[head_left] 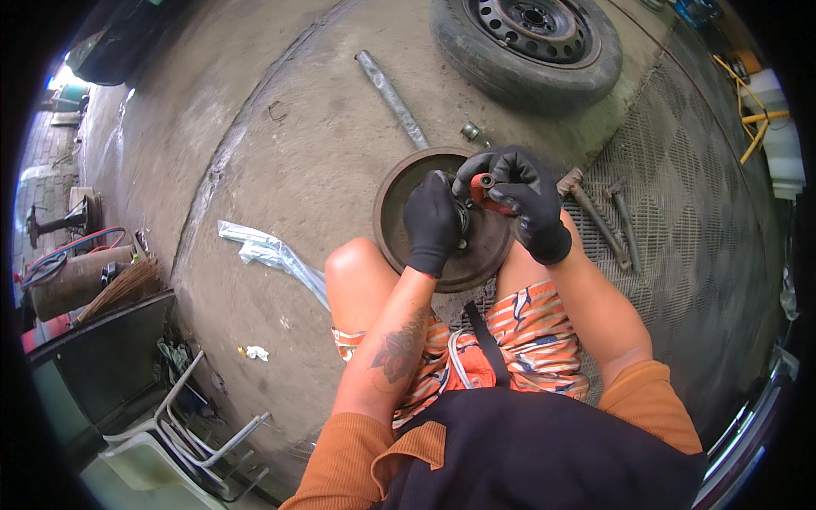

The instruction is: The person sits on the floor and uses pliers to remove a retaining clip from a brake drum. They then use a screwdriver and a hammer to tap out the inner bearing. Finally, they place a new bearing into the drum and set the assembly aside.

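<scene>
A rusty brown round metal drum, which looks like a brake drum, lies between my knees. My left hand, in a black glove, is closed over the drum's middle, around metal parts at the hub that it mostly hides. Just beside it, my right hand, also gloved, grips a small red part with a dark round metal end between thumb and fingers. The kind of red part cannot be made out. Both hands nearly touch above the drum.
A tyre on a steel wheel lies beyond the drum. A metal pipe and a small metal fitting are nearer. To the right, a hammer and another metal tool rest on ridged flooring. Clear plastic wrapping lies left.
</scene>
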`<action>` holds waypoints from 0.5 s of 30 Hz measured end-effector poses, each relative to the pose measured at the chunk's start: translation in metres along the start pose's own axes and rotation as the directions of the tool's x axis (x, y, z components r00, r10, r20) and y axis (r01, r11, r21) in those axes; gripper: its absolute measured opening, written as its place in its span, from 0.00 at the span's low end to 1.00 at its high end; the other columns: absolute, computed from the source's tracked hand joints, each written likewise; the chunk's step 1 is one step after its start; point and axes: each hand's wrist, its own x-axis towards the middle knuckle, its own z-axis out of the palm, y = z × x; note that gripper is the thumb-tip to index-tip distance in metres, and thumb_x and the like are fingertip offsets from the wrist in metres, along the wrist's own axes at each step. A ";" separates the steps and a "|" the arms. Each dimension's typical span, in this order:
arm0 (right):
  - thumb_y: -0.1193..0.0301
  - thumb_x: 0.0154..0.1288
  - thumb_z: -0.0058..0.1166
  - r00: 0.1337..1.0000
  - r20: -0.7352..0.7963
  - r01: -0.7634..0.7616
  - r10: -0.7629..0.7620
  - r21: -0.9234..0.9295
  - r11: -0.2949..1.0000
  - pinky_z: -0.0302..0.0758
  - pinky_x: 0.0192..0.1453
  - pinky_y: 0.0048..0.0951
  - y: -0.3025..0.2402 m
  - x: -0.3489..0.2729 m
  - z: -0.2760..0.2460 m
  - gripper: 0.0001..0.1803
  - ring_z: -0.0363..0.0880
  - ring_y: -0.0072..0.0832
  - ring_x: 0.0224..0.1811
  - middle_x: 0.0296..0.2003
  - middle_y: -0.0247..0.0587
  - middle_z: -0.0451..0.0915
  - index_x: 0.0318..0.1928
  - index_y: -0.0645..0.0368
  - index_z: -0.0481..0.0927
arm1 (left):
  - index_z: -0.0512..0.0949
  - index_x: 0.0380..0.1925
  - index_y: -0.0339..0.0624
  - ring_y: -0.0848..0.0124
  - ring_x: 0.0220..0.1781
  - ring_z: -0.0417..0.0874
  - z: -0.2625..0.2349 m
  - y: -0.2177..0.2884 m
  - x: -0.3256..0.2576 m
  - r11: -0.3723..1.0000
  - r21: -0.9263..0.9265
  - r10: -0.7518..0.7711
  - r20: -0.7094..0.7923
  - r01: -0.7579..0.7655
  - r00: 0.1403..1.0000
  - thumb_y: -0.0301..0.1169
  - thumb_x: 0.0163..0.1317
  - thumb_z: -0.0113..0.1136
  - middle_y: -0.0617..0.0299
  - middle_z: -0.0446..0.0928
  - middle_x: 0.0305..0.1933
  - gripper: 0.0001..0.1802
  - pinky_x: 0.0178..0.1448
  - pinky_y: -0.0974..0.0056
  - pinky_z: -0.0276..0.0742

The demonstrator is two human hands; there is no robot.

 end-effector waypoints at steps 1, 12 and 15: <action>0.75 0.58 0.53 1.000 0.002 -0.013 0.013 -0.027 1.000 0.79 0.50 0.39 0.001 0.000 -0.001 0.07 0.82 0.40 0.43 0.44 0.59 0.81 0.32 0.57 0.67 | 0.76 0.35 0.40 0.43 0.36 0.80 0.001 0.000 0.000 0.999 -0.025 0.040 -0.048 -0.041 0.998 0.38 0.75 0.39 0.45 0.80 0.31 0.18 0.40 0.42 0.72; 0.60 0.50 0.69 0.945 0.275 0.230 0.179 -0.944 0.235 0.80 0.39 0.43 -0.032 0.010 0.001 0.19 0.85 0.46 0.35 0.31 0.44 0.83 0.39 0.54 0.77 | 0.79 0.38 0.38 0.51 0.37 0.83 0.007 -0.019 0.000 0.917 -0.394 -0.061 0.015 0.062 0.998 0.37 0.77 0.39 0.48 0.82 0.35 0.20 0.44 0.49 0.76; 0.61 0.48 0.68 0.922 0.264 0.248 0.282 -0.964 0.092 0.79 0.40 0.46 -0.015 0.019 0.003 0.19 0.85 0.47 0.37 0.33 0.45 0.84 0.39 0.52 0.78 | 0.79 0.40 0.36 0.53 0.40 0.84 0.020 -0.037 -0.002 0.971 -0.227 0.044 -0.162 -0.080 0.986 0.38 0.78 0.38 0.48 0.82 0.38 0.21 0.47 0.51 0.77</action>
